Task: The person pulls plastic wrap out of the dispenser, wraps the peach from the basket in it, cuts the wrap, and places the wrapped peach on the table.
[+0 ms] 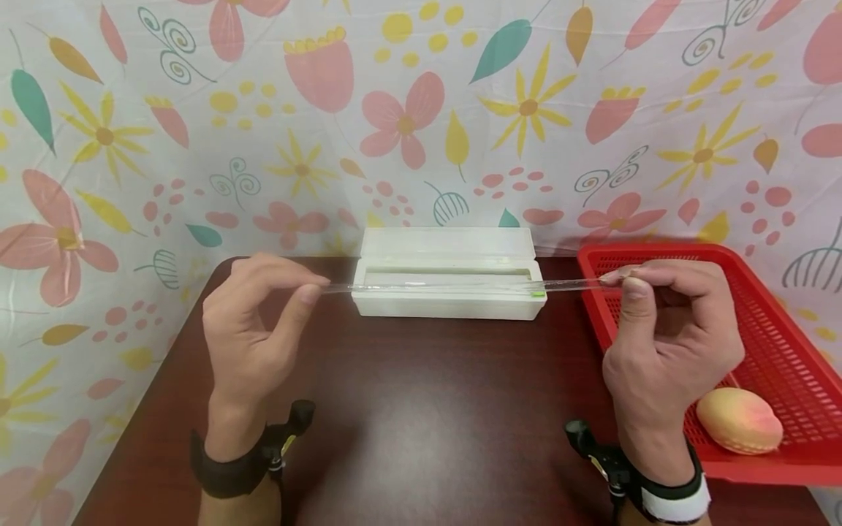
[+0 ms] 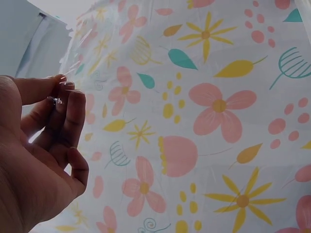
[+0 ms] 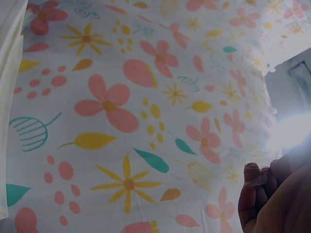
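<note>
A narrow strip of clear plastic wrap (image 1: 572,285) runs level between the two hands. My left hand (image 1: 253,343) pinches one end between thumb and fingers. At the other end, my right hand (image 1: 677,343) pinches the wrap the same way. Behind the strip, a white cling film dispenser box (image 1: 447,307) lies at the back of the table with its lid (image 1: 447,242) raised. In the left wrist view, shiny film shows at the fingertips of the left hand (image 2: 46,150). The right hand (image 3: 277,194) appears dark at the lower corner of the right wrist view.
A red plastic basket (image 1: 783,472) stands on the right, partly behind the right hand, with a peach (image 1: 740,421) in its near end. The dark wooden table (image 1: 408,409) ends at a patterned curtain (image 1: 408,183) on the back and left.
</note>
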Motion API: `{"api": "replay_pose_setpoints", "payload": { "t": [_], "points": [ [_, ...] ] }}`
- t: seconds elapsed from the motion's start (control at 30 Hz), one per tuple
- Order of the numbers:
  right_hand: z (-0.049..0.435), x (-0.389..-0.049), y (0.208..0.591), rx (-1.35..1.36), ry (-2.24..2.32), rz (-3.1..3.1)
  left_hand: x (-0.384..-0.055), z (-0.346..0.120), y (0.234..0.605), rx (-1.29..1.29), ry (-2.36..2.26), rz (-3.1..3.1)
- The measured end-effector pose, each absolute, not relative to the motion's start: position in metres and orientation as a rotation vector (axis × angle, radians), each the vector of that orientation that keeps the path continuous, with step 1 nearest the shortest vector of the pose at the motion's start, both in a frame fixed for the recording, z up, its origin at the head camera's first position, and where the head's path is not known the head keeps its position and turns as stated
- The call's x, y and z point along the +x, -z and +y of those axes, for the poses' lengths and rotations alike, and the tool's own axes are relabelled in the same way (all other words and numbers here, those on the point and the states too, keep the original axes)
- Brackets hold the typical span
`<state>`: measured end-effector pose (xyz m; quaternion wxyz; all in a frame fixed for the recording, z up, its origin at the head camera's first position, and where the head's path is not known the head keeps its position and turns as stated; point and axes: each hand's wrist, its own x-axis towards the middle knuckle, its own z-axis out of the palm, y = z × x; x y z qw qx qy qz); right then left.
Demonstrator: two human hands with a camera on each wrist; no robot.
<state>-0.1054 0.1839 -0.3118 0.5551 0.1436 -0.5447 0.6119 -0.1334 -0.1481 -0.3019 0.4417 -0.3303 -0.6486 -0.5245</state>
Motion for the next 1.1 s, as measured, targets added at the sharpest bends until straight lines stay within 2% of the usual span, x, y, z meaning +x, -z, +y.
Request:
{"api": "replay_pose_setpoints", "payload": {
  "t": [0.23,0.4,0.8,1.1],
  "points": [
    [0.184,-0.1,0.309,0.371,-1.473,-1.284,-0.13,-0.154,0.3,-0.876,1.334,-1.622],
    [0.184,-0.092,0.303,0.417,-1.472,-1.315,-0.129,-0.162,0.299,-1.006,1.395,-1.638],
    [0.213,-0.083,0.304,0.916,-1.586,-1.434,-0.127,-0.18,0.3,-1.339,1.433,-1.74],
    [0.229,-0.085,0.313,1.1,-1.539,-1.592,-0.126,-0.188,0.303,-1.501,1.394,-1.8]
  ]
}}
